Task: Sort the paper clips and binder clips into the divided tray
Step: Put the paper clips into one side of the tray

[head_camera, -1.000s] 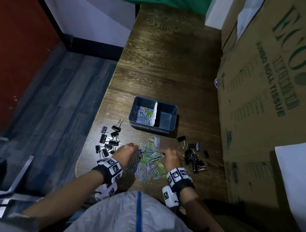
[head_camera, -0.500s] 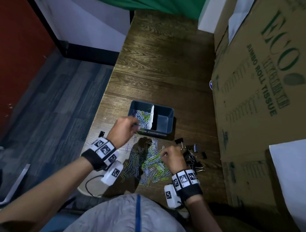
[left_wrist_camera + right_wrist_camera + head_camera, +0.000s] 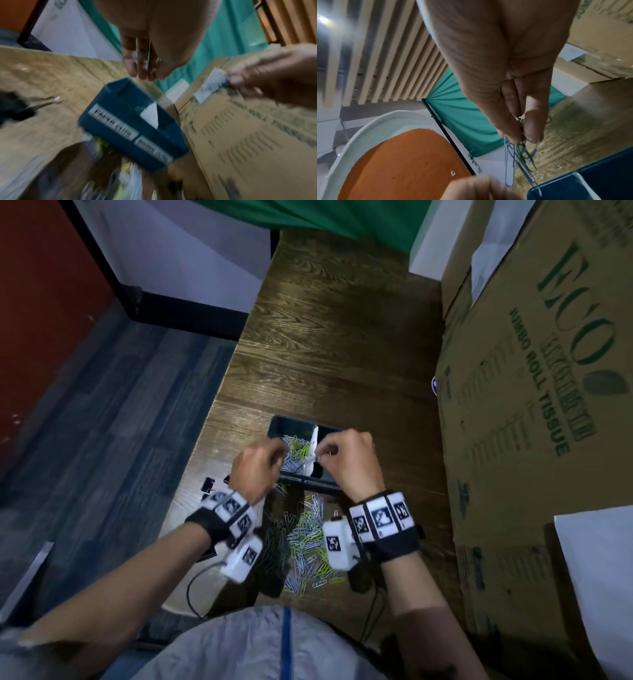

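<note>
Divided tray is sitting on the desk directly under both hands, dark blue, a white divider splitting it in two; the compartment below the left hand is holding a heap of pale and yellow-green paper clips, the compartment below the right hand is mostly hidden by that hand. White labels are showing on the tray's near wall in the left wrist view, lettering too blurred to read. Right hand is hovering over the divider, thumb and fingers pinched together on a small bunch of paper clips, silver and green ones dangling from the fingertips above the tray's edge. Left hand is hanging just beside it over the filled compartment, fingers pointing downward and close together; blur is hiding whether it is holding anything, cannot tell. The two hands are close but not touching. Nearer the body than the hands, a loose pile of paper clips is lying scattered on the desk between the wrists. Outboard of the left wrist, a few black binder clips are resting near the desk's edge. Beyond the right hand, a large cardboard box printed with green lettering is standing along the desk.
</note>
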Available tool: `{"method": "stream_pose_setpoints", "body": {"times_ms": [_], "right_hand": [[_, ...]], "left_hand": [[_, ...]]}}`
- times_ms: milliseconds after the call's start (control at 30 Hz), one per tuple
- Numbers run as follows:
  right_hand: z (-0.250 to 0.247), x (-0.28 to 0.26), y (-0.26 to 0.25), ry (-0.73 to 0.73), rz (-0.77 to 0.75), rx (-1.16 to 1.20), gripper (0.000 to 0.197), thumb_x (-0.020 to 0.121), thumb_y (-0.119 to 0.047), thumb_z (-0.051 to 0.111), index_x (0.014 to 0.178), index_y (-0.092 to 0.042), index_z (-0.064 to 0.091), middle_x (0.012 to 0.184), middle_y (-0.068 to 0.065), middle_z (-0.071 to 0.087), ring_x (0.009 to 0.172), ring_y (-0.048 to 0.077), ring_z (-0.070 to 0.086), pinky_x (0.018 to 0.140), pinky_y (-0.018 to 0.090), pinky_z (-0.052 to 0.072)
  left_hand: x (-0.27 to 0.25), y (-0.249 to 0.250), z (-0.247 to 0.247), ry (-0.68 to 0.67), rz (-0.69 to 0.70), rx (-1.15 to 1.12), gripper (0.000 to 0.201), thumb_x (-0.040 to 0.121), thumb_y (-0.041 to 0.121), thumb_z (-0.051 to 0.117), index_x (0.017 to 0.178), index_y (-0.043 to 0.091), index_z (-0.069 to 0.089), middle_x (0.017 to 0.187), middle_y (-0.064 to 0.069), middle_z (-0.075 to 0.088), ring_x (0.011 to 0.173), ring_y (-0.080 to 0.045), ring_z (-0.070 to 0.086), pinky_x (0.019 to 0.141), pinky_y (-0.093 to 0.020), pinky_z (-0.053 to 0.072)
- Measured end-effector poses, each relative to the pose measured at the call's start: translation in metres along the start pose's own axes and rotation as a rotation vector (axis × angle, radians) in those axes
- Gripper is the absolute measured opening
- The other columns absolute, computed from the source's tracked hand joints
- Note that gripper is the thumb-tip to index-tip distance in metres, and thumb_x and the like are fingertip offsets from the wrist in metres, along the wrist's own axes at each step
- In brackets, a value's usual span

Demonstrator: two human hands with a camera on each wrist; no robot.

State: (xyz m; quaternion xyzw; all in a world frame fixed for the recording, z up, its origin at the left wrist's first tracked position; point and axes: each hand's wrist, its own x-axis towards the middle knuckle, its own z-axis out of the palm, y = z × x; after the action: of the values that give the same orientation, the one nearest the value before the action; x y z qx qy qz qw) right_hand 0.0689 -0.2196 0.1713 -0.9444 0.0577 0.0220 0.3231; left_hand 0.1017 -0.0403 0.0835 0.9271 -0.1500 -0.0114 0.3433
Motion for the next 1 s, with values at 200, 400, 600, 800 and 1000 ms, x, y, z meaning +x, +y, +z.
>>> {"method": "stream_pose_setpoints", "body": {"times_ms": [200,400,600,800,1000], "right_hand": [[0.032,0.041,-0.009,-0.013,0.003,-0.001,0.019,0.08,-0.006,0.077,0.094,-0.02,0.079,0.096,0.004,0.077,0.091,0.017,0.071,0.087,0.031,0.057],[0.056,-0.004,0.032,-0.02,0.043,0.019,0.014,0.086,-0.008,0.07,0.093,-0.019,0.076,0.094,0.002,0.076,0.083,0.017,0.07,0.08,0.035,0.06],[0.087,-0.08,0.093,-0.333,0.402,-0.154,0.014,0.095,-0.025,0.064,0.104,-0.021,0.072,0.106,0.003,0.071,0.093,0.019,0.067,0.082,0.033,0.057],[0.094,-0.096,0.118,-0.364,0.502,-0.18,0.046,0.092,-0.031,0.067,0.135,-0.024,0.054,0.147,0.008,0.042,0.134,0.027,0.042,0.108,0.042,0.042],[0.121,-0.069,0.13,-0.353,0.445,-0.135,0.088,0.087,-0.033,0.072,0.156,-0.027,0.017,0.166,0.001,0.003,0.152,0.027,0.004,0.123,0.05,0.014]], "left_hand": [[-0.069,-0.037,0.05,-0.424,0.044,0.259,0.037,0.088,0.031,0.063,0.12,0.015,0.055,0.123,-0.008,0.055,0.107,-0.021,0.051,0.088,-0.041,0.052],[-0.061,-0.053,0.077,-0.651,0.044,0.451,0.072,0.096,0.046,0.044,0.151,0.013,0.012,0.159,-0.009,0.009,0.138,-0.03,0.025,0.107,-0.046,0.037],[-0.069,-0.06,0.087,-0.612,0.132,0.494,0.065,0.095,0.043,0.046,0.147,0.011,0.023,0.15,-0.009,0.029,0.13,-0.029,0.034,0.103,-0.045,0.04],[-0.083,-0.054,0.088,-0.526,0.255,0.415,0.045,0.096,0.033,0.044,0.137,0.015,0.041,0.133,-0.007,0.047,0.117,-0.022,0.042,0.099,-0.039,0.042],[-0.077,-0.054,0.092,-0.667,-0.027,0.388,0.08,0.091,0.067,0.021,0.152,0.019,0.001,0.16,-0.006,-0.001,0.145,-0.031,0.008,0.114,-0.055,0.022]]}}
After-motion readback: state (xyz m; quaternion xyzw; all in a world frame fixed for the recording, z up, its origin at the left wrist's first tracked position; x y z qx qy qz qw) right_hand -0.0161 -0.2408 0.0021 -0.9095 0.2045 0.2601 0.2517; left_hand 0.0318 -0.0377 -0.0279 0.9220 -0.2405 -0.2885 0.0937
